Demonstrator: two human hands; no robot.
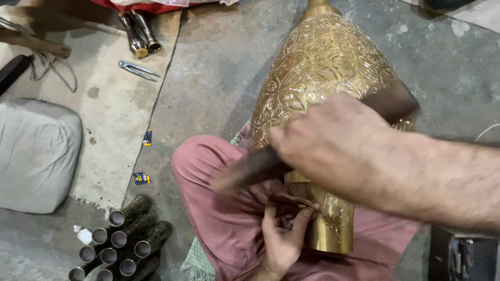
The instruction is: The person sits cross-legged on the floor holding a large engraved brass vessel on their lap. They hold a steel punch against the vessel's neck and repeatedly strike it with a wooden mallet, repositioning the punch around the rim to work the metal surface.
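The right hand [333, 143], in the middle of the frame, is curled tight around a dark wooden mallet [255, 169]. The mallet is blurry and slants down to the left.

Below it, the left hand [284, 234] pinches a thin chisel [294, 200] in its fingers. The tip of the chisel rests on the brass vase [323, 62].

The big vase is covered in carved patterns. It lies across the person's lap, on pink trousers [219, 208], and reaches to the top of the frame.

At the lower left, a pile of dark metal tubes [122, 242] lies on the floor. A grey cushion [36, 156] sits at the left edge. In the upper left, a metal compass tool [138, 70] lies on a mat [114, 114].
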